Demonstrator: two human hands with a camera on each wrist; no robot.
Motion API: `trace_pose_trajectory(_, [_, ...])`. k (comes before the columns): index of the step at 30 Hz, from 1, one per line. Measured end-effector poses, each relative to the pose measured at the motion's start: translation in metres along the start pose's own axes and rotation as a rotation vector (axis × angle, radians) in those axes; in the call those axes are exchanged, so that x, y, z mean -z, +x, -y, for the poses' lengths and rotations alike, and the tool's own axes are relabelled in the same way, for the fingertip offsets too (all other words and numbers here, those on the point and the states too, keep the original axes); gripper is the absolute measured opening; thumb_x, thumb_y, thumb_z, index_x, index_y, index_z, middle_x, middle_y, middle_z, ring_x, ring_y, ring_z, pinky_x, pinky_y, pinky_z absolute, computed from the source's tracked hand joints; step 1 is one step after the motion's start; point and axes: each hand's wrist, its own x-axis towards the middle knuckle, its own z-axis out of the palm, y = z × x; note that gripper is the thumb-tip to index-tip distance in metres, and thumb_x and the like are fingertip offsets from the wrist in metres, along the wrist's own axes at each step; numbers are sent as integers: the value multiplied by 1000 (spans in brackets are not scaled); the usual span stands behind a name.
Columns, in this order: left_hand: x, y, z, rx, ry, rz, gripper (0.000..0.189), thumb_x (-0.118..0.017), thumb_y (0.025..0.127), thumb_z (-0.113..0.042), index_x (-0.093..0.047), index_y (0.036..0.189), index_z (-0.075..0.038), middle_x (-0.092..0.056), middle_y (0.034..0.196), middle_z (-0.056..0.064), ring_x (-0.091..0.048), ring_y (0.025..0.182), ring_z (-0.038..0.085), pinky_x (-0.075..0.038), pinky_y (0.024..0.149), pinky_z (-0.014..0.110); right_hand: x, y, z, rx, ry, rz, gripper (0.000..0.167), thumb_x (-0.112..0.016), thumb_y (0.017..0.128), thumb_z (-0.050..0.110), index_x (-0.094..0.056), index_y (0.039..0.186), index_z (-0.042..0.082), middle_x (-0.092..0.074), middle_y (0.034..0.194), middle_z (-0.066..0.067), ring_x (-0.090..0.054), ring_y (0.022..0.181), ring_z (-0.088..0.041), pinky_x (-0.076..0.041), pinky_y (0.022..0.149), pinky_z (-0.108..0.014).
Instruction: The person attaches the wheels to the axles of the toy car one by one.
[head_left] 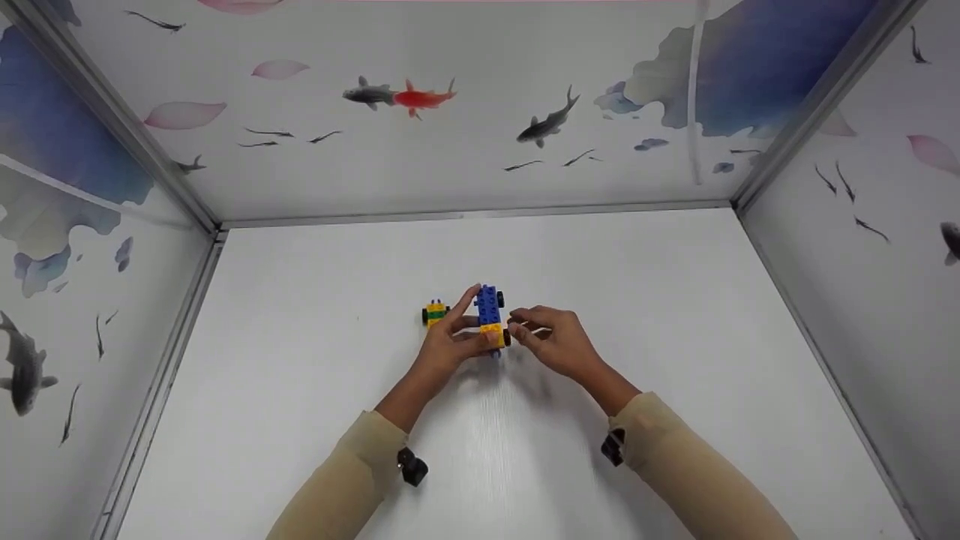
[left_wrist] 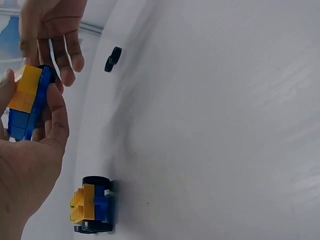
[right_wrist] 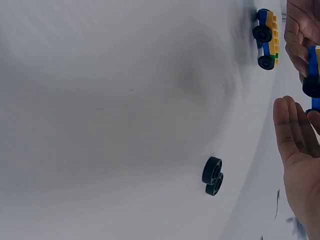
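My left hand (head_left: 448, 341) grips a toy block car (head_left: 489, 307) of blue and yellow bricks, raised above the table. Black wheels (head_left: 500, 299) sit along the car's right side. Beside that side is my right hand (head_left: 556, 339), its thumb close to the nearer wheel; whether they touch I cannot tell. In the right wrist view the right hand's fingers (right_wrist: 286, 127) are straight and the car (right_wrist: 314, 62) is cut off by the frame edge. The left wrist view shows the left thumb and fingers round the yellow brick (left_wrist: 27, 89) and blue base.
A second block car (left_wrist: 90, 202), yellow, green and blue with black wheels, stands on the white table (head_left: 300, 360) left of the left hand. Two loose black wheels (right_wrist: 212, 171) lie together on the table. Printed panels (head_left: 480, 165) enclose the back and sides.
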Motion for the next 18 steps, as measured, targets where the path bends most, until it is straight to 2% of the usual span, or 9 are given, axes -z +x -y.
trace_pose_trajectory(4, [-1,-1,0,32,-14,-23,87,-84,99,-35,-36,170,-51,-63,149,18,-75,124,29,-66,104,42,-3,9,4,-60,16,-51,55,-70,110,42,-69,149,3,-81,129,-14,-83,104,-29,-67,99,-48])
trace_pose_trajectory(11, [-3,-2,1,69,-5,-3,88,-86,98,-39,-35,169,-55,-62,149,16,-76,125,29,-66,104,43,-11,22,10,-151,32,-50,72,-68,107,53,-53,165,12,-75,142,-16,-80,116,-30,-67,99,-46])
trace_pose_trajectory(18, [-4,-3,3,52,-7,15,96,-87,98,-38,-28,171,-56,-65,144,19,-79,119,29,-67,102,44,-16,28,13,-169,28,-64,69,-70,107,52,-55,164,15,-74,143,-15,-76,124,-33,-66,102,-49])
